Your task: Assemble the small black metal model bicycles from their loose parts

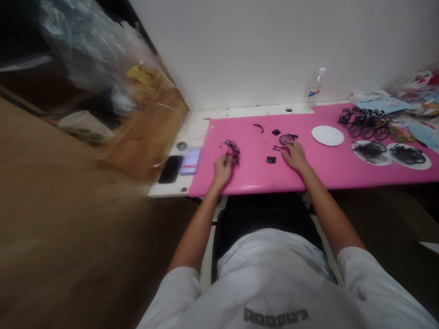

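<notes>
Plainly, the left hand pinches the near end of a small black bicycle assembly over the left part of a pink mat. The right hand is half-curled just beside a small wheel and a thin black piece; whether it grips either, I cannot tell. Nearby lies a black block; farther right, a white plate, then several small bicycles.

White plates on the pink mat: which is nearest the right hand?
The leftmost plate, closest to the right hand; the middle plate and rightmost plate lie farther right, each holding dark parts.
</notes>
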A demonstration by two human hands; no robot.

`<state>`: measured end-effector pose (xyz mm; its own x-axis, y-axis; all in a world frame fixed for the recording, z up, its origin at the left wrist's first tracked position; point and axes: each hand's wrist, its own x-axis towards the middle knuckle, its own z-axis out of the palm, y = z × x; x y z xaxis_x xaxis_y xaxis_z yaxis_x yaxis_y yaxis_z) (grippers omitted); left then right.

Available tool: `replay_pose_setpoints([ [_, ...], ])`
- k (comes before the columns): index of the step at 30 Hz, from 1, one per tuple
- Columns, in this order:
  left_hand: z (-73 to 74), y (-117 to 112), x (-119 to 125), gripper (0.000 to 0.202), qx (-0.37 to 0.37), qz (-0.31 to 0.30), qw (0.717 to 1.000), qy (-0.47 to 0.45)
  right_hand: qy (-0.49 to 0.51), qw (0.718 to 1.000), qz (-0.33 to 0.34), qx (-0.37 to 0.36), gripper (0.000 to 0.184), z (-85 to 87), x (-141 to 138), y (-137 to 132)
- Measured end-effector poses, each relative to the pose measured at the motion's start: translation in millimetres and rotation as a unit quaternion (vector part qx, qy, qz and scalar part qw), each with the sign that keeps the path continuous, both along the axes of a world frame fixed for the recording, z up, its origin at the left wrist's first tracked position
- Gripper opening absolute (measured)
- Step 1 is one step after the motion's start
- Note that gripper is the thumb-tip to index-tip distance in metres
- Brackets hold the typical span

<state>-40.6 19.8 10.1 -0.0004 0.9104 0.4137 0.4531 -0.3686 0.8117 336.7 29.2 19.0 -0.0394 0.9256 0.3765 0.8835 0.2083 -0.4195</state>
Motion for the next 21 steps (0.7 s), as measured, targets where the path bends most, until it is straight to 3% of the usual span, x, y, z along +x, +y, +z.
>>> replay_pose_setpoints([
  [16,-2.7,0.7,-0.2,0.041,-0.005,0.010,1.000,0.026,0.006,1.000,-0.014,-0.004,0.037,4.5,-5.0,-2.9],
  [21,-3.2,0.2,-0.4,0.041,-0.003,0.014,0.999,0.035,-0.019,0.996,-0.051,0.071,0.034,17.6,-15.8,-10.2],
])
